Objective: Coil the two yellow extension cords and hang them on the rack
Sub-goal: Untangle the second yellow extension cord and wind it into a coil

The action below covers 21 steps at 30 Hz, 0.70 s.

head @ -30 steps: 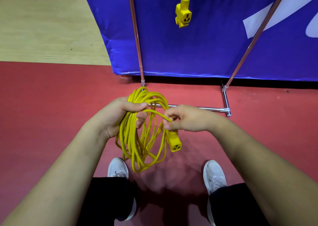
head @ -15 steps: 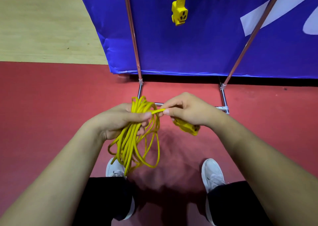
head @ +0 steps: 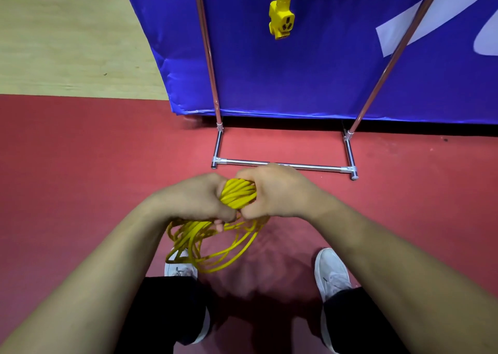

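Note:
A coiled yellow extension cord [head: 238, 194] is bunched between both fists in front of me. My left hand [head: 196, 200] grips the bundle from the left and my right hand [head: 272, 192] grips it from the right, knuckles nearly touching. Loose loops of the same cord hang below the hands, over my left shoe. The cord's socket end is hidden. A second yellow cord's socket [head: 281, 16] dangles from above, between the uprights of the metal rack [head: 283, 165].
The rack's chrome base bar lies on the red floor just beyond my hands, with two slanted uprights rising from it. A blue banner [head: 296, 70] stands behind the rack. My white shoes [head: 332, 273] are below. Wooden flooring lies at far left.
My right hand has moved in against my left and now clasps the bundle. The yellow socket it held earlier is out of sight. The hanging loops have spread out sideways.

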Motion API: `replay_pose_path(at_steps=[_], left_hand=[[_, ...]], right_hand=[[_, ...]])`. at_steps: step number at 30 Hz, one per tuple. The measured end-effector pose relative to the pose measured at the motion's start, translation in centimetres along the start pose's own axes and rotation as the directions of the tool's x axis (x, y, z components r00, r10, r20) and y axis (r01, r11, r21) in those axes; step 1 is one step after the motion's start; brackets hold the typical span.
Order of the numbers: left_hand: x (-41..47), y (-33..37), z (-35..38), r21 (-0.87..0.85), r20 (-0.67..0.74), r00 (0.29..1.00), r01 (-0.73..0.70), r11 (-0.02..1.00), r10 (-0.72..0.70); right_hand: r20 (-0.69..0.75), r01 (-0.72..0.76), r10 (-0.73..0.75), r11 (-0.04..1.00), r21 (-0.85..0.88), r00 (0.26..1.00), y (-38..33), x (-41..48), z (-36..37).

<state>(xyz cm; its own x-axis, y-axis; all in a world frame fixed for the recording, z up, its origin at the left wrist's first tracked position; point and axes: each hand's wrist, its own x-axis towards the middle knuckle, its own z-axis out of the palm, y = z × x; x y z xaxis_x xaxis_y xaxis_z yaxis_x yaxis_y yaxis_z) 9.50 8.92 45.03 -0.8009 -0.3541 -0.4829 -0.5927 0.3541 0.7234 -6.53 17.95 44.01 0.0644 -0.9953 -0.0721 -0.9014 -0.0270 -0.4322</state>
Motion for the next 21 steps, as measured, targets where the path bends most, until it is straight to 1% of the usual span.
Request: replay_pose_path(at_steps=[1,3,5,7,9,11,14,16,19,21], left_hand=[[0.1,-0.2,0.1,0.038,-0.056,0.998,-0.021,0.999,0.023],[0.3,-0.5,0.4,0.123,-0.161,0.984,-0.057,0.991,0.077],[0.2,-0.6,0.3,0.202,-0.262,0.955,-0.084,0.976,0.137],[0.0,-0.7,-0.3,0.278,-0.353,0.915,-0.098,0.956,0.196],[0.0,-0.8,-0.4,0.276,-0.35,0.906,-0.143,0.95,0.238],[0.3,-0.8,-0.2,0.301,-0.298,0.916,-0.176,0.937,0.268],[1.0,-1.0,0.1,0.319,-0.274,0.915,-0.204,0.926,0.296],[1.2,-1.0,0.0,0.276,-0.27,0.915,-0.223,0.935,0.298],[1.3,-1.1,-0.1,0.254,-0.28,0.918,-0.212,0.944,0.281],[1.4,-1.2,-0.2,0.303,-0.309,0.912,-0.173,0.937,0.268]], right_hand=[[0.004,-0.021,0.021,1.0,0.02,1.0,0.2,0.1,0.0],[0.001,-0.048,0.048,0.999,0.002,0.999,0.4,0.4,-0.1],[-0.009,-0.073,0.073,0.997,-0.013,0.997,0.8,0.6,-0.5],[-0.012,-0.127,0.128,0.99,0.065,0.992,1.6,0.6,-1.1],[-0.011,-0.169,0.172,0.976,0.136,0.985,2.5,0.3,-1.7],[-0.009,-0.188,0.193,0.965,0.182,0.981,3.1,0.0,-2.0],[0.011,-0.19,0.195,0.939,0.286,0.981,3.2,-0.3,-2.2],[0.039,-0.185,0.183,0.921,0.343,0.982,3.3,-0.4,-2.6],[0.101,-0.196,0.168,0.872,0.449,0.981,3.8,-0.8,-3.7],[0.094,-0.2,0.177,0.875,0.442,0.98,4.4,-1.2,-4.6]])
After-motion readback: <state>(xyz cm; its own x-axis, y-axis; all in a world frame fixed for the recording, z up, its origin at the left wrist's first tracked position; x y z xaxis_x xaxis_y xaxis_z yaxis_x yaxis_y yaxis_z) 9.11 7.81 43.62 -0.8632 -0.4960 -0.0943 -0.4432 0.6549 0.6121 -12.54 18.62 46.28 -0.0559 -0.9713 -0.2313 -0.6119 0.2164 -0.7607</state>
